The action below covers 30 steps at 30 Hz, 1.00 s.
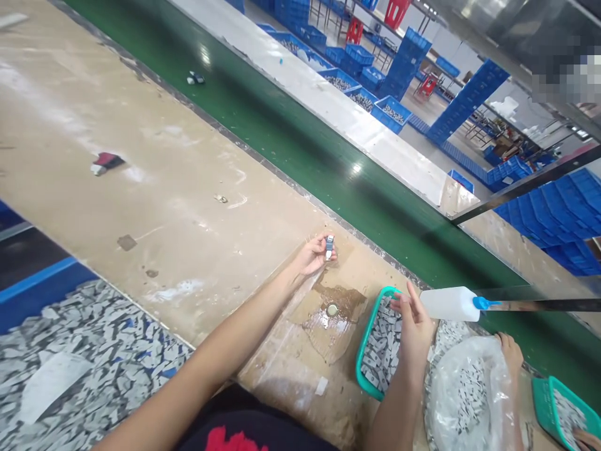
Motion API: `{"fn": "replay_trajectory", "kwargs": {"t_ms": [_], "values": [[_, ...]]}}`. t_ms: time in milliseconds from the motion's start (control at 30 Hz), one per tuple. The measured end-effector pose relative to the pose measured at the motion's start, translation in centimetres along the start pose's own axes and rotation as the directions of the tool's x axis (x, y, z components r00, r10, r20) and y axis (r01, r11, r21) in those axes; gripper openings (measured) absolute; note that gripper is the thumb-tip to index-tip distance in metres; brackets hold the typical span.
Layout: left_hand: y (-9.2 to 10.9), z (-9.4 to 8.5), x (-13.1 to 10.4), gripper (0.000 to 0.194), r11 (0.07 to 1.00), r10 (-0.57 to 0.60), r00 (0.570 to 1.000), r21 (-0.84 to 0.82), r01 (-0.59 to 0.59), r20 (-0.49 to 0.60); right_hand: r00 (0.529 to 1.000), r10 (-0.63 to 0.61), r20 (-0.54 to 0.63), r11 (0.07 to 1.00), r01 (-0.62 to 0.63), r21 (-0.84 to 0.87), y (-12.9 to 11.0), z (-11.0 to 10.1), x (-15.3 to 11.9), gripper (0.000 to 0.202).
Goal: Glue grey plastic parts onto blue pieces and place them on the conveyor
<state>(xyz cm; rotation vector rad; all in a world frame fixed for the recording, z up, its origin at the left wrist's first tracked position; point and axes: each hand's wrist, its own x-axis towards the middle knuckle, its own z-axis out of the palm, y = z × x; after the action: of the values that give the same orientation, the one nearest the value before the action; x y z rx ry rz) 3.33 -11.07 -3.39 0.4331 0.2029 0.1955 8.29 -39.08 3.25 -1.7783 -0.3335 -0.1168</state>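
Observation:
My left hand [315, 255] is above the worktable [197, 207], its fingers closed round a small dark-and-white part [329, 247]. My right hand [414, 316] is raised over the right edge of a green basket [360, 351] of small grey pieces [382, 341]. Its fingers are partly spread, and I cannot make out whether anything is between them. Just beyond it a white bottle with a blue cap [453, 304] lies on its side. A small round disc [332, 310] sits on a wet brown patch between my hands.
A green conveyor belt [282, 147] runs diagonally behind the table. A co-worker's hand [511, 354] rests by a plastic bag of pieces [469, 388]; another hand [586, 438] reaches into a second green basket [544, 407]. A blue bin [42, 285] of grey pieces stands lower left.

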Motion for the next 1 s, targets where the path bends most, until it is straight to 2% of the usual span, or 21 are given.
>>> {"fn": "replay_trajectory", "kwargs": {"t_ms": [167,267,333,467,600,700,800,900,1000], "values": [[0.1,0.1,0.0,0.03,1.0,0.015,0.998,-0.021,-0.017,-0.061,0.988,0.018,-0.152,0.982,0.011,0.188,-0.6,1.8,0.2,0.056],[0.2,0.4,-0.3,0.034,0.999,-0.019,0.999,-0.028,0.017,-0.039,0.983,0.004,-0.182,0.979,0.033,0.203,-1.2,2.1,0.2,0.066],[0.1,0.7,-0.8,0.037,0.996,-0.082,0.997,-0.025,0.082,0.005,0.985,-0.033,-0.168,0.979,0.066,0.193,-1.5,2.2,0.2,0.065],[-0.4,1.6,-2.0,0.04,0.975,-0.219,0.971,-0.013,0.222,0.1,0.991,-0.126,-0.049,0.983,0.132,0.128,-2.0,2.1,-0.1,0.05],[-1.1,2.8,-2.6,0.036,0.918,-0.396,0.903,0.044,0.394,0.166,0.971,-0.096,0.218,0.991,0.114,-0.071,-3.0,2.0,-1.0,0.039],[-1.7,4.7,-3.1,0.03,0.851,-0.525,0.83,0.124,0.51,0.188,0.941,-0.048,0.334,0.981,0.108,-0.161,-4.5,1.9,-1.6,0.043],[-2.3,7.5,-3.9,0.038,0.795,-0.605,0.772,0.199,0.573,0.194,0.912,-0.092,0.399,0.969,0.174,-0.176,-6.2,1.9,-1.7,0.037],[-2.3,10.8,-4.8,0.042,0.785,-0.6,0.777,0.324,0.528,0.188,0.921,-0.194,0.337,0.961,0.247,-0.123,-7.3,1.5,-1.5,0.023],[-1.9,13.6,-5.5,0.049,0.812,-0.523,0.814,0.44,0.384,0.253,0.934,-0.313,0.17,0.939,0.331,-0.09,-7.8,1.1,-1.4,0.018]]}}
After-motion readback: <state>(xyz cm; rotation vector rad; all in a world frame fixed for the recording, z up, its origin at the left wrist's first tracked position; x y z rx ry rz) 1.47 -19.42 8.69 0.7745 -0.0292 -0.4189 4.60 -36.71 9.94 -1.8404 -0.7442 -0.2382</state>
